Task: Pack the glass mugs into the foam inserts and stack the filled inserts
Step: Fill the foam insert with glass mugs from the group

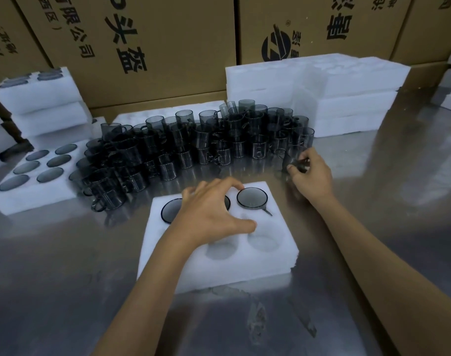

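A white foam insert point(275, 255) lies in front of me on the steel table. Its back row holds dark glass mugs: one point(252, 198) at the right, one point(169, 210) at the left, and one in the middle mostly hidden under my left hand point(211, 211). That hand rests spread on the insert over the middle mug. The front holes point(262, 241) show no mugs. My right hand point(309, 173) grips a loose smoky glass mug point(292, 156) at the right end of a big pile of mugs point(193, 145).
A filled insert point(39, 176) lies at the left, with stacked filled inserts point(39, 98) behind it. Empty foam inserts point(347, 93) are piled at the back right. Cardboard boxes point(155, 47) wall off the rear. Bare steel table point(65, 291) spreads to the front.
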`<state>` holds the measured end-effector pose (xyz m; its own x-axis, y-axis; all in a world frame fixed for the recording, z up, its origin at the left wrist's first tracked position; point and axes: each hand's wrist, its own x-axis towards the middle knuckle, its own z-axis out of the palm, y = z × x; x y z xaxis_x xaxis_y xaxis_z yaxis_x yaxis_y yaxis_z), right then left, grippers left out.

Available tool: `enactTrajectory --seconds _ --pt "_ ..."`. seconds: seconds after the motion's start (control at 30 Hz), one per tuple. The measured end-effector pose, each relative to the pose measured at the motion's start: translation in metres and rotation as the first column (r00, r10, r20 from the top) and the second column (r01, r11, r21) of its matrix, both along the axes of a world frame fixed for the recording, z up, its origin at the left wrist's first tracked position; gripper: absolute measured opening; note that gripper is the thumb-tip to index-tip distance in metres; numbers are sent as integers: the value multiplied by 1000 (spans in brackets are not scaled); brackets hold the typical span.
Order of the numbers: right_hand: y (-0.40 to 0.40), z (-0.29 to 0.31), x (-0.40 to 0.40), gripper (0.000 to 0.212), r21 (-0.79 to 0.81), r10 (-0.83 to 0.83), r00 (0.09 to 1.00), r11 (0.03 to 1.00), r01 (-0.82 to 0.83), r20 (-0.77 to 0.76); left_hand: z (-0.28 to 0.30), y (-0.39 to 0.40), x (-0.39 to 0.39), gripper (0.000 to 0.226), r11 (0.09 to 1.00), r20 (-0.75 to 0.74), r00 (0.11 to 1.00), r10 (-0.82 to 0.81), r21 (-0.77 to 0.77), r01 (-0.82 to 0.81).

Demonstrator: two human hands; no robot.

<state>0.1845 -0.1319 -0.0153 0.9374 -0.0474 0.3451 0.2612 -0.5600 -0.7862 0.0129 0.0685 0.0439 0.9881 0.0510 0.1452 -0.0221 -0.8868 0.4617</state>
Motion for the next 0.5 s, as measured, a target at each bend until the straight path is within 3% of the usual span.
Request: enactTrajectory --seconds 0.17,0.37,0.43,0.5 --pt "-3 3 -24 23 155 8 1000 988 -10 17 9 5 18 59 998 2 1000 16 -57 -16" --pt "11 22 -62 25 126 102 932 980 -155 346 7 6 31 61 999 5 999 37 -20 -37" --pt "16 31 -73 31 77 123 890 982 -174 439 3 4 28 62 997 85 995 58 -52 -54" --pt "18 37 -85 48 21 152 847 982 -189 509 4 2 22 59 979 223 968 111 -194 -68"
